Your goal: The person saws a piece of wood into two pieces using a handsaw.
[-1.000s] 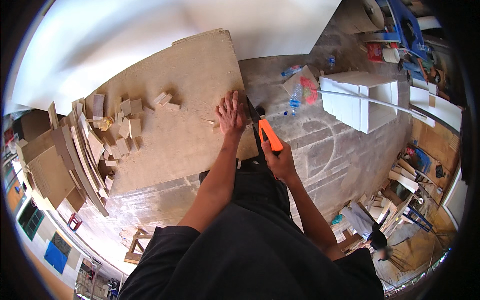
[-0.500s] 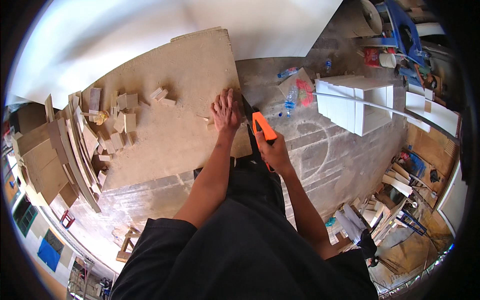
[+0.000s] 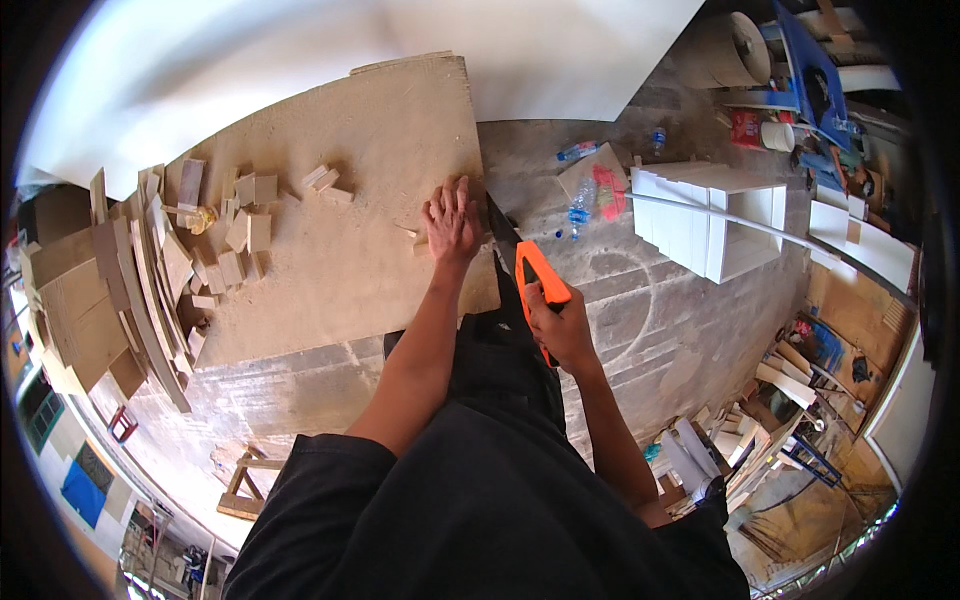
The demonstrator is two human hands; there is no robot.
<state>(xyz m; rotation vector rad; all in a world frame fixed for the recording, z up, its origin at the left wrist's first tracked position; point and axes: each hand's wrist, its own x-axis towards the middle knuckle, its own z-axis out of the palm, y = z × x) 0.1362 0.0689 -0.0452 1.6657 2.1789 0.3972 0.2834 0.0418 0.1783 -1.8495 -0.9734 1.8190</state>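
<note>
A hand saw with an orange handle (image 3: 541, 283) sits at the right edge of a large plywood board (image 3: 350, 220), its dark blade running up along that edge. The right hand (image 3: 562, 330) is wrapped fully around the handle, fingers closed. The left hand (image 3: 452, 222) lies flat and spread on the board just left of the blade, pressing on the wood beside a small offcut (image 3: 417, 236); it grasps nothing.

Farther left on the board, small wooden blocks (image 3: 240, 235) lie scattered, some in loose rows, with a few more pieces (image 3: 325, 182) toward the far side. At the board's left end, thin curved strips and flat sheets of plywood (image 3: 110, 290) are stacked on edge. The board is pale brown, matte and dusty, with a straight right edge.

The floor (image 3: 650, 320) is grey concrete, stained and marked with a faint circular line. To the right of the saw, plastic water bottles (image 3: 580, 205) and a cardboard piece with something red on it lie on the floor, and beyond them stands a white cabinet unit (image 3: 715, 215) with open compartments. Lumber offcuts (image 3: 780, 370) are piled at the near right. A white wall panel (image 3: 540, 50) rises at the far side.
</note>
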